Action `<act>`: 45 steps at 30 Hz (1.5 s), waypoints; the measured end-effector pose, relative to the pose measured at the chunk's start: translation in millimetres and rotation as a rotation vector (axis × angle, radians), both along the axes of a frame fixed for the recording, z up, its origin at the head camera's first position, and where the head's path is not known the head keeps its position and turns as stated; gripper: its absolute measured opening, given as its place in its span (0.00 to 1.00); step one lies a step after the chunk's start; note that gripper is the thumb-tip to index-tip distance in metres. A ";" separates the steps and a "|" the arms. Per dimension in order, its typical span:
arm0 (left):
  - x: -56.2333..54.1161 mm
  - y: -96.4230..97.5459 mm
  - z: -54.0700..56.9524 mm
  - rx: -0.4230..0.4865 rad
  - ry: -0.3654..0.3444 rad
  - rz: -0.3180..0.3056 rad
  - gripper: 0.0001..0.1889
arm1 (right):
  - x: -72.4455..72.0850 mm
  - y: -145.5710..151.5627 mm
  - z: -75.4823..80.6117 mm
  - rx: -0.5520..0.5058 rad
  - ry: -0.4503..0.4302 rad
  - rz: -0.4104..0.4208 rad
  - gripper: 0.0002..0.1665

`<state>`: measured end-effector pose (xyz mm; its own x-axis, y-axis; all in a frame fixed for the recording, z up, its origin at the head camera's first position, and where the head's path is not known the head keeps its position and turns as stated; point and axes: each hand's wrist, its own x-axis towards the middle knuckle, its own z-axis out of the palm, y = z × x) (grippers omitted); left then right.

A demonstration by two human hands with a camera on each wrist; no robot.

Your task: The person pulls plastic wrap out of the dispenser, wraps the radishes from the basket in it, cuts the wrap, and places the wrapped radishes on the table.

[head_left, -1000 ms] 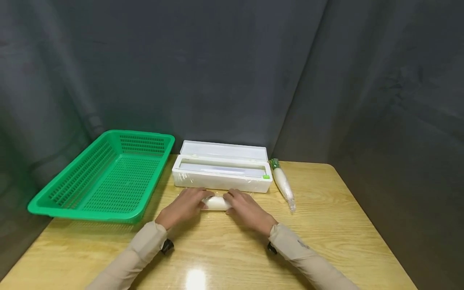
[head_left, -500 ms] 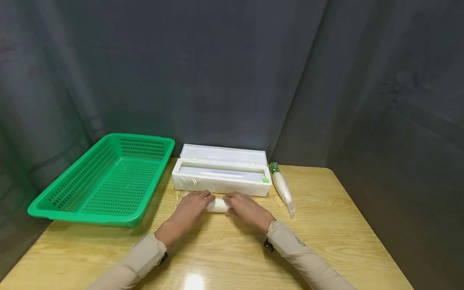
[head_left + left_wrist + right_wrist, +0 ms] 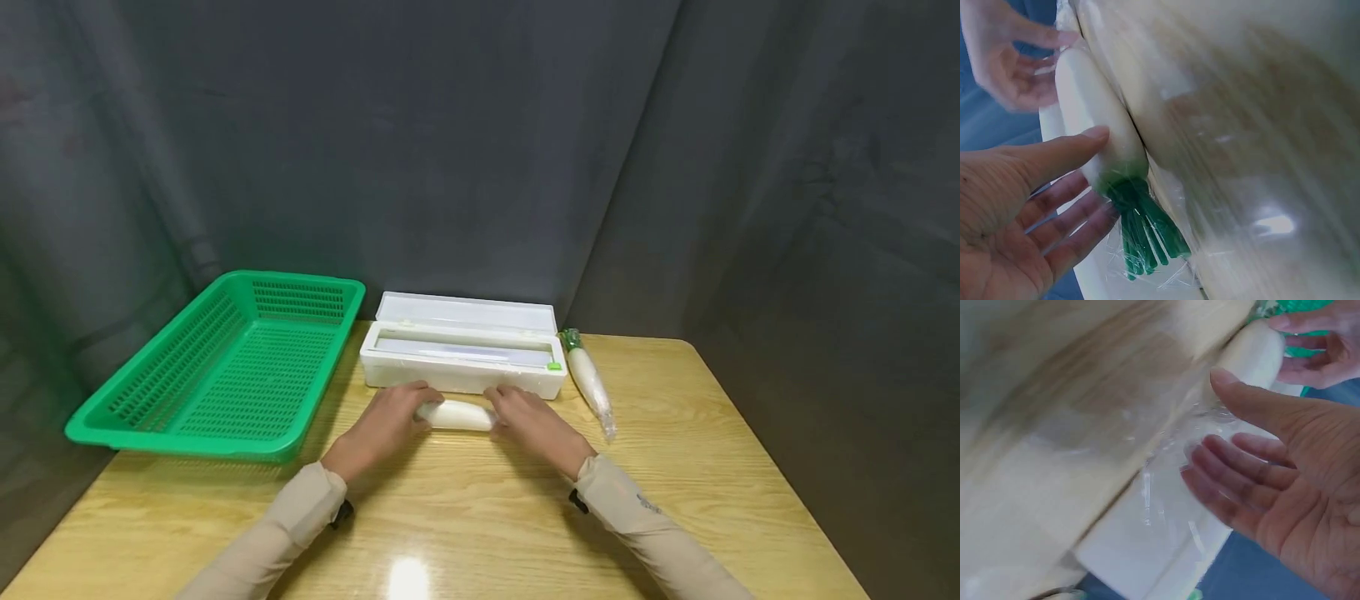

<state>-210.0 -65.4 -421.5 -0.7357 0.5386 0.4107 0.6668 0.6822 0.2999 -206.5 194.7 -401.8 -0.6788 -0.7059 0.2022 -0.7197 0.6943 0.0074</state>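
Observation:
A white radish point(image 3: 457, 415) with a green leafy top lies crosswise before the white box, inside clear plastic film point(image 3: 1147, 506). My left hand point(image 3: 390, 417) holds its leafy end. In the left wrist view, that thumb rests on the white skin and the fingers reach behind it, while the green stems point(image 3: 1150, 231) stick out under film. My right hand point(image 3: 536, 429) is at the narrow end. In the right wrist view, its thumb lies by the radish's tip and its curled fingers are behind the gathered film.
The long white box point(image 3: 465, 379), lid raised, stands behind the hands with a roll inside and a green slider point(image 3: 554, 367) on its edge. A second film-wrapped radish point(image 3: 588, 379) lies to its right. A green basket point(image 3: 277, 446) stands at the left of the wooden table point(image 3: 465, 517).
My right hand has shifted right, away from the left one, and more of the radish shows between them. Film glints on the box's front have faded.

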 end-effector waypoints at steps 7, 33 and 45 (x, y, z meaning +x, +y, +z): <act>-0.9 2.1 3.0 -0.063 0.043 -0.001 0.21 | -4.8 9.4 -19.0 -0.072 -0.083 0.078 0.10; -4.7 7.1 5.8 -0.157 0.050 0.033 0.20 | -27.5 61.4 1.2 -0.639 -0.024 -0.349 0.35; 2.1 22.5 21.1 -0.143 -0.019 0.116 0.08 | -38.7 71.9 -8.5 -0.710 -0.111 -0.379 0.35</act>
<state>-207.8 -42.9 -400.4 -0.8031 0.5013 0.3221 0.5763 0.7908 0.2061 -245.2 266.6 -410.3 -0.8884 -0.1531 0.4329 -0.4057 0.7031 -0.5840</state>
